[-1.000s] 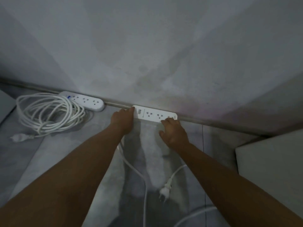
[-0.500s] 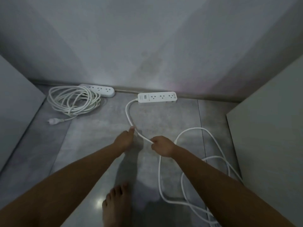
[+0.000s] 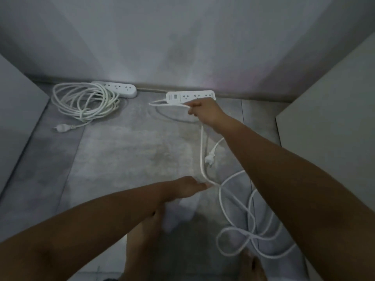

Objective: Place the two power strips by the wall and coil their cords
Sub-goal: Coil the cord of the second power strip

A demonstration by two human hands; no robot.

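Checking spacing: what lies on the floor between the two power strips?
Nothing: the head view shows bare floor between left strip and right strip.

The right hand (image 3: 205, 110) covers the near front edge of the right power strip (image 3: 189, 96). The loose cord (image 3: 229, 201) runs under the right forearm. Both feet are cut off by the bottom edge.

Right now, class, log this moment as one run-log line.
step: coiling second cord | right hand: pinches cord near right strip | left hand: touches cord lower down | left strip: cord coiled
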